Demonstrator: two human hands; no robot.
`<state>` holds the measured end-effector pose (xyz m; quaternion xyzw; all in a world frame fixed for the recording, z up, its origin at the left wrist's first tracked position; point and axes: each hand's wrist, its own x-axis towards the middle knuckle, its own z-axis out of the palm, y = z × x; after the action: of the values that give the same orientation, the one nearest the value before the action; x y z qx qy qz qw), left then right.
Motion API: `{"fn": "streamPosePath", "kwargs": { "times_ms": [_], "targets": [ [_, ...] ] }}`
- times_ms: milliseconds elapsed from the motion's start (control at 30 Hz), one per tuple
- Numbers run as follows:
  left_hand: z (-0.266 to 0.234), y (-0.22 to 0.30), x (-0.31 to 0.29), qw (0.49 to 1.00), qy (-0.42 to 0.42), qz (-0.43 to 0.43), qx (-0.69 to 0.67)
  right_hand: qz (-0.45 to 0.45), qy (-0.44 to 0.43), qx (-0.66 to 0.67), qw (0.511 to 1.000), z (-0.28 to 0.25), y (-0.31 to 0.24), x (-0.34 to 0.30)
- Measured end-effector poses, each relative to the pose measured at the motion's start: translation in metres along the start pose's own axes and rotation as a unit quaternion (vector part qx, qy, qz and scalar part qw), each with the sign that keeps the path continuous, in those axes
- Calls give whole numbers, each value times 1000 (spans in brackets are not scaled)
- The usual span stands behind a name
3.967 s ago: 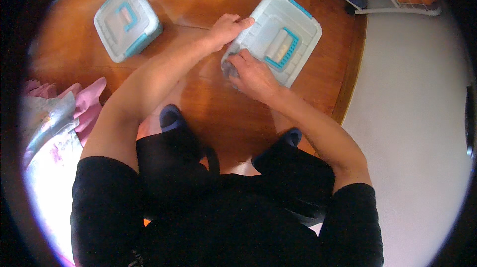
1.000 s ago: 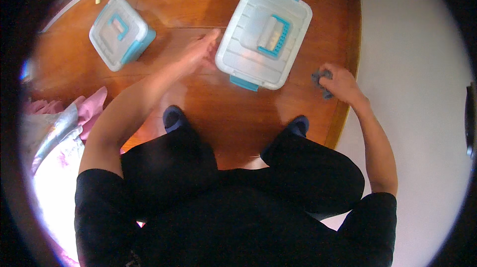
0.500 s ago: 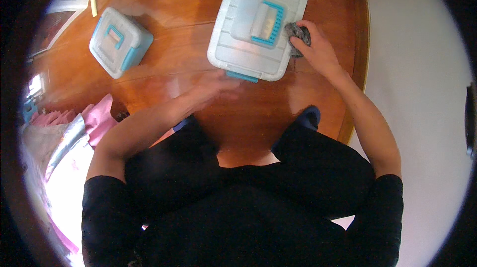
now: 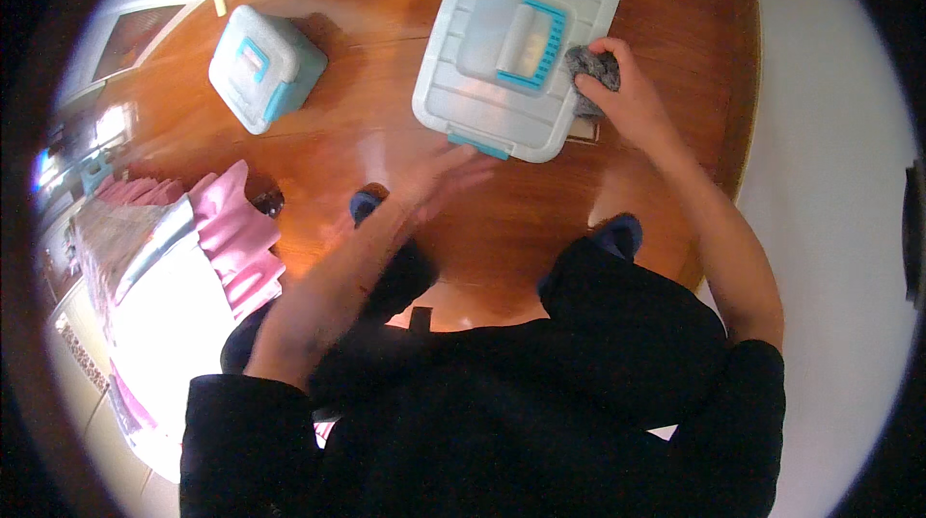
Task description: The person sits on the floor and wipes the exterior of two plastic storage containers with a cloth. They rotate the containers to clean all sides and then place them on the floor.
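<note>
A large storage box (image 4: 473,74) with a pale translucent lid and a blue carry handle (image 4: 545,45) stands on the wooden floor in front of me. My right hand (image 4: 627,98) is closed on a crumpled grey cloth (image 4: 593,84), which touches the box's right side. At the near edge, my left hand (image 4: 449,176) is somewhat blurred, its fingers stretched out and holding nothing. Its thumb side lies by the blue latch (image 4: 479,146); whether it touches the latch I cannot tell.
A smaller lidded box (image 4: 253,69) with blue latches stands to the left. Pink fabric (image 4: 236,229) hangs at the bed-like white surface (image 4: 164,315) on the left. The white wall (image 4: 830,180) runs along the right. My slippered feet (image 4: 617,236) are just below the large box.
The whole view has shifted, with the floor things now farther right. My left hand has come up against the near latch area. The right hand still holds the cloth at the box's side.
</note>
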<state>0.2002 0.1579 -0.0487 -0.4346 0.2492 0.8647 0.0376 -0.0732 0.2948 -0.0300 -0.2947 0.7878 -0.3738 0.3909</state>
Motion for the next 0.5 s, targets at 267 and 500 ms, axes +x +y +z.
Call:
{"fn": "streamPosePath", "kwargs": {
  "times_ms": [267, 500],
  "targets": [
    [12, -31, 12, 993, 53, 109, -15, -30, 16, 8, 999, 8, 15, 1],
    [21, -20, -5, 995, 81, 62, 6, -79, 32, 94, 992, 2, 26, -6]
  ]
}}
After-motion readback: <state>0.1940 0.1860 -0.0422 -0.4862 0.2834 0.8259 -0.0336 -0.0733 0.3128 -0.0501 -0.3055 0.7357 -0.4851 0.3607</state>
